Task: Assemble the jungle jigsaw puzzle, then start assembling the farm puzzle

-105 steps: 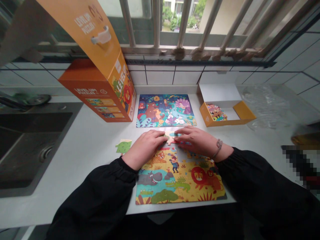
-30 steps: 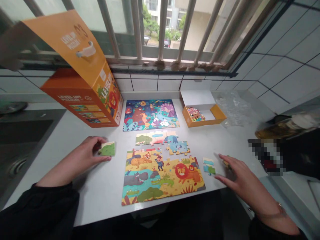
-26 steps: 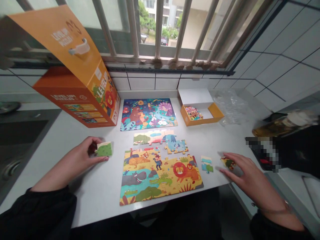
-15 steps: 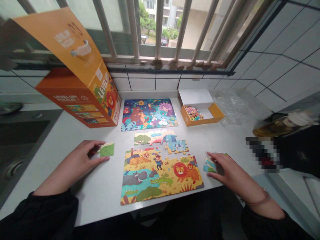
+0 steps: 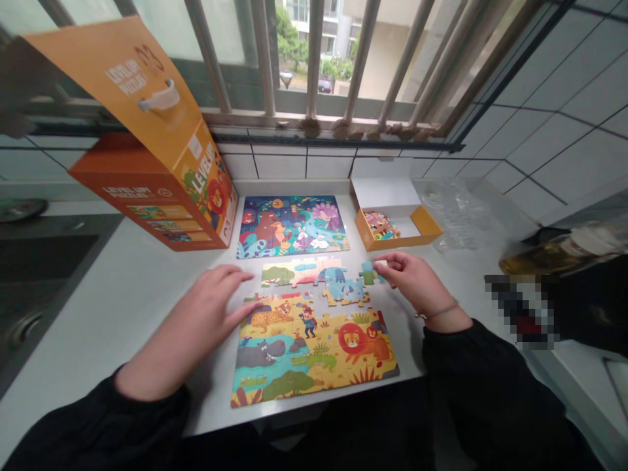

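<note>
Two hands, two puzzles, two boxes. Right hand (image 5: 411, 282): fingers pinch one green-and-blue puzzle piece (image 5: 367, 273), just beside the elephant end of the upper section (image 5: 304, 272). Left hand (image 5: 196, 320): fingers spread, nothing gripped, near that section's left end; contact unclear. Main safari block (image 5: 318, 353) lies below, gap between. One night-forest puzzle (image 5: 294, 226) behind, looks whole. One small open yellow box (image 5: 402, 243), several loose pieces (image 5: 380, 226) inside, count unclear.

White tabletop (image 5: 176, 268), one dark sink (image 5: 53, 252) at image left, white tiled wall (image 5: 279, 165), barred window (image 5: 314, 59). Clear plastic (image 5: 456, 216) and one bottle (image 5: 534, 255) at image right.

Tall orange box (image 5: 147, 196): "LEVEL UP! PUZZLES" on flap and side, "LEVEL UP!" on front, three small pictures on side.
</note>
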Demonstrator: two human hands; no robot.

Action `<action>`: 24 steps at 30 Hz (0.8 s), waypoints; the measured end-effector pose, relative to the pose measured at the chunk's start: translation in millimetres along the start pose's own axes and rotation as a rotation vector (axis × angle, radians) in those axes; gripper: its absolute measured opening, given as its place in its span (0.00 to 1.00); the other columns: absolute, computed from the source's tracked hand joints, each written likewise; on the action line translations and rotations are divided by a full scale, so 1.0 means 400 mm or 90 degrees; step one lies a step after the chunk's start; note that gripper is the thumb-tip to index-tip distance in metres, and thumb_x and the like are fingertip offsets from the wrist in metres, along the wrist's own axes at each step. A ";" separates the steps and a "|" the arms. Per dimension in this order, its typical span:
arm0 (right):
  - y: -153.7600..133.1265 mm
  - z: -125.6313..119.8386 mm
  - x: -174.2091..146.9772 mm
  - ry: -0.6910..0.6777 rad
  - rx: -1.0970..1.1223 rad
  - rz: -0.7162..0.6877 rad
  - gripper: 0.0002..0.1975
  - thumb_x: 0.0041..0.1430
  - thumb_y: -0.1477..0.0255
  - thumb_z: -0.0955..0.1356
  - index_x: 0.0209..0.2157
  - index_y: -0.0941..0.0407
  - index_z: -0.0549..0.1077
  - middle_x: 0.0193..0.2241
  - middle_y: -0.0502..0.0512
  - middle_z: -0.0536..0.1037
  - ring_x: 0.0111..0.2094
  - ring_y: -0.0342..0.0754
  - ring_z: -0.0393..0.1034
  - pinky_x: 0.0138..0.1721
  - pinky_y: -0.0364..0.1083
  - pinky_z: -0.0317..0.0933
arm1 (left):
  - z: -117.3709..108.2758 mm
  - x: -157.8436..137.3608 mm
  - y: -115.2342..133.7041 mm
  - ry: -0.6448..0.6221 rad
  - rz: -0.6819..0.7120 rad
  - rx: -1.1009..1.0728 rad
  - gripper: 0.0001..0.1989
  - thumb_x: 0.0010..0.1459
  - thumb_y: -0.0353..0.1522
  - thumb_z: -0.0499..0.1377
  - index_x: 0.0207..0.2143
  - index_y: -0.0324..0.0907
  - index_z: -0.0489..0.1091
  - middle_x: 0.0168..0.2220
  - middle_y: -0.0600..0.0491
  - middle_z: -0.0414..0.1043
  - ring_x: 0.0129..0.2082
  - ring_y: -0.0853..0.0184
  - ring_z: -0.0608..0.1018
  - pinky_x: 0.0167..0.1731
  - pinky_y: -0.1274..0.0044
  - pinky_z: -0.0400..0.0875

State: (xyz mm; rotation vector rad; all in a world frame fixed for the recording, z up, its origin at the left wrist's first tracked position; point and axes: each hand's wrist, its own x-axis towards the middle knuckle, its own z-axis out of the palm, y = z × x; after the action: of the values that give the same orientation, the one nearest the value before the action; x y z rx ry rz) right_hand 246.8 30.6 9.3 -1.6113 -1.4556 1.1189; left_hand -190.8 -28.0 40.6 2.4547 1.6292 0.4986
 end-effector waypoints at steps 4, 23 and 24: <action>0.004 0.074 0.066 -0.026 0.029 0.019 0.23 0.54 0.53 0.79 0.42 0.55 0.80 0.26 0.49 0.77 0.23 0.42 0.65 0.22 0.42 0.59 | 0.059 0.070 0.180 -0.116 0.154 -0.061 0.17 0.71 0.41 0.65 0.58 0.44 0.75 0.63 0.42 0.75 0.62 0.51 0.77 0.63 0.59 0.74; 0.037 0.085 0.091 -0.040 -0.128 -0.057 0.23 0.62 0.56 0.73 0.51 0.57 0.79 0.28 0.49 0.77 0.27 0.47 0.70 0.28 0.45 0.62 | 0.245 0.188 0.304 -0.144 0.230 -0.039 0.18 0.69 0.37 0.66 0.57 0.39 0.73 0.63 0.39 0.74 0.62 0.50 0.76 0.63 0.58 0.73; 0.038 0.085 0.093 -0.030 -0.162 -0.065 0.22 0.63 0.57 0.73 0.51 0.58 0.79 0.28 0.50 0.78 0.28 0.48 0.71 0.30 0.46 0.62 | 0.245 0.188 0.304 -0.147 0.229 -0.038 0.18 0.69 0.37 0.66 0.57 0.38 0.73 0.63 0.39 0.74 0.62 0.50 0.76 0.63 0.58 0.73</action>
State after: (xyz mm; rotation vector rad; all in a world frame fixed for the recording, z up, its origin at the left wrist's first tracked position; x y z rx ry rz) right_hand 221.9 63.2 -23.2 -1.6676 -1.7481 0.9496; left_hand -24.2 -2.2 0.8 2.6521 1.0775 0.2863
